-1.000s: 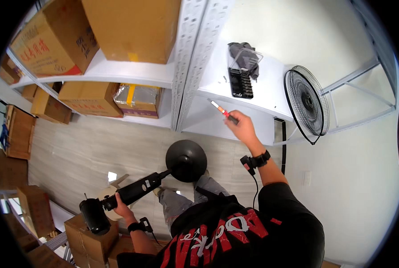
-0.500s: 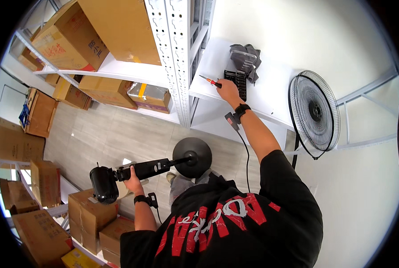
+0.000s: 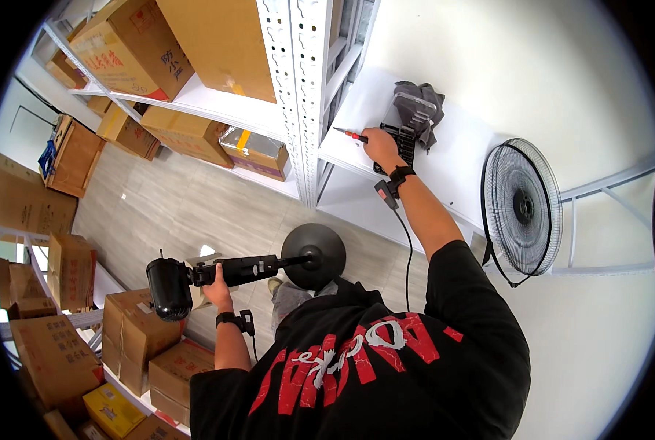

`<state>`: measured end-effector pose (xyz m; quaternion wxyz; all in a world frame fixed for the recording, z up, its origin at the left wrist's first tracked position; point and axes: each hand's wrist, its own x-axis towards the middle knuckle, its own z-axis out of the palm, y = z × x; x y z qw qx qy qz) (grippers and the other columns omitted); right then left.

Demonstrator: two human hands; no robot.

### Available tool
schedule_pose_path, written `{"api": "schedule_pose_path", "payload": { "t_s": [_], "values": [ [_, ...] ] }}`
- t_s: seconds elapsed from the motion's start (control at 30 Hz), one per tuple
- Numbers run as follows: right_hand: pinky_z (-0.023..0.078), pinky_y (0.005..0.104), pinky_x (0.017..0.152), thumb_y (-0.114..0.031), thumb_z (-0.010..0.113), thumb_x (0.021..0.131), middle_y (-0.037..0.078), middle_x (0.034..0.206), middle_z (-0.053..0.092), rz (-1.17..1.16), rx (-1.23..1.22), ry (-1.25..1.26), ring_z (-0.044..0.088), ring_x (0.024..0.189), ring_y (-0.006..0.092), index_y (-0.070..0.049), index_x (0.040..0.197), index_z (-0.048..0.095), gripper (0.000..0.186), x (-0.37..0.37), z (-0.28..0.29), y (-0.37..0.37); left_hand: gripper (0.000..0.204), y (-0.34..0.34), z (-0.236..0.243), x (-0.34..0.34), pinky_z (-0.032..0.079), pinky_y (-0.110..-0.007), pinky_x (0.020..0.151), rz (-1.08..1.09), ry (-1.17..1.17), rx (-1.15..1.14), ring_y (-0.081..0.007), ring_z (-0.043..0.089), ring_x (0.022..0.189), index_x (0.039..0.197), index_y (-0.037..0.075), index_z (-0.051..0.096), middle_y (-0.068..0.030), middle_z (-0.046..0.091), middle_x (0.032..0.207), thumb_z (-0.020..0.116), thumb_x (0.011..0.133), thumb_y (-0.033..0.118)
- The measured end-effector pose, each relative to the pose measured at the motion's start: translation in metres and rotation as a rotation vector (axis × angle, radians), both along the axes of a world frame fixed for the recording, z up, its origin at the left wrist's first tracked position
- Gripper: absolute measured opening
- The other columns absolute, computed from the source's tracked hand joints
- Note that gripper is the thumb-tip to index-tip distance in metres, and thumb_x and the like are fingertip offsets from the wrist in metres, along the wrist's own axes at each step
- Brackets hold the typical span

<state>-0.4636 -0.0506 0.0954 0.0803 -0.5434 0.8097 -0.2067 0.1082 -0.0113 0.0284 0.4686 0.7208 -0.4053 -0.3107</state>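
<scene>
My left hand [image 3: 218, 288] is closed round the black neck of a pedestal fan [image 3: 250, 272], beside its motor housing [image 3: 170, 288]. The fan's pole leads to a round dark base [image 3: 314, 257] on the floor. At the white shelf, my right hand [image 3: 381, 149] grips a red-handled screwdriver [image 3: 353, 136], its thin shaft pointing left. That hand is over the near-left side of an open black tool case [image 3: 406, 144] and partly hides it. Beyond the case lie a clear plastic lid [image 3: 415, 106] and a crumpled grey cloth [image 3: 432, 117].
A round wire fan grille [image 3: 522, 205] stands at the shelf's right end. White perforated shelf posts [image 3: 298, 88] rise left of the right hand. Cardboard boxes [image 3: 140, 337] fill racks on the left. Cables hang from both wrist straps.
The whole view has turned a little, so the shelf and grille appear shifted right and lower. Both hands keep their grips; the screwdriver's tip still points left.
</scene>
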Motion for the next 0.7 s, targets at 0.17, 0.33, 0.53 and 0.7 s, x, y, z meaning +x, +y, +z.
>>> {"api": "schedule_pose_path", "payload": {
  "t_s": [0.17,0.33,0.53,0.7],
  "values": [
    [0.049,0.0452,0.082,-0.009,0.064,0.080,0.016,0.098,0.064,-0.006,-0.007,-0.020,0.061,0.093,0.0367,-0.007,0.099,0.067,0.019,-0.003,0.003,0.001,0.052,0.004,0.002,-0.007,0.051,-0.035,0.086,-0.004,-0.039,0.018,-0.0223,0.067,0.093,0.107,-0.007,0.066,-0.0142,0.070,0.105,0.081,0.076,0.032],
    [0.050,0.0452,0.079,-0.012,0.066,0.079,0.016,0.096,0.065,-0.005,-0.059,-0.042,0.062,0.092,0.0363,-0.007,0.096,0.067,0.018,-0.005,0.015,0.006,0.054,0.007,-0.001,-0.017,0.051,-0.036,0.086,-0.027,-0.047,0.006,-0.0230,0.067,0.094,0.107,-0.008,0.066,-0.0142,0.069,0.106,0.082,0.076,0.034],
    [0.049,0.0450,0.074,-0.015,0.065,0.079,0.017,0.089,0.065,-0.056,-0.203,-0.115,0.062,0.085,0.0372,-0.005,0.093,0.063,0.017,-0.014,0.041,0.032,0.062,0.012,-0.001,-0.029,0.050,-0.035,0.087,-0.051,-0.114,0.136,-0.0230,0.066,0.096,0.111,-0.009,0.063,-0.0144,0.068,0.108,0.082,0.075,0.037],
    [0.049,0.0429,0.072,-0.017,0.063,0.083,0.017,0.088,0.064,-0.113,-0.331,-0.282,0.062,0.085,0.0367,-0.004,0.097,0.058,0.020,0.004,0.083,0.080,0.056,0.022,-0.008,-0.019,0.045,-0.035,0.095,-0.286,-0.033,0.127,-0.0224,0.060,0.108,0.117,-0.001,0.064,-0.0121,0.064,0.119,0.080,0.076,0.033]
  ]
}}
